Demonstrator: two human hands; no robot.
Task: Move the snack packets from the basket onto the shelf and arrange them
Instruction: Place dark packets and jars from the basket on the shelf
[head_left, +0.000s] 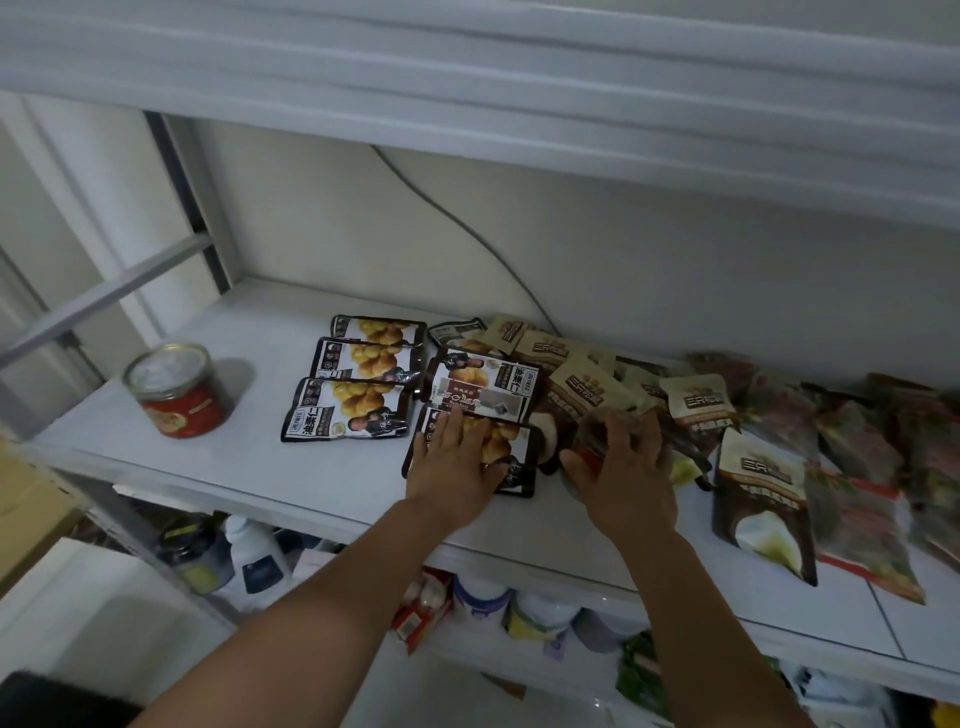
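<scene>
**Most snacks up, tidying left**

L hand (454, 462) lies flat, fingers straight, pressing a chestnut pkt (519, 449) at the shelf (260, 467) front. R hand (623, 467), just right, curls round a blurred item (597, 431); can't tell what. I'd say most are up: rows (353, 408) neat on the left, pouches (758, 499) on the right need sorting. Basket out of view. Can (176, 389) far left, cable (467, 228) behind; neither in the way.

The object (600, 434) gripped by the right hand (626, 475) is blurred beyond telling; the reddish packets (927, 457) are cut by the right edge.
</scene>
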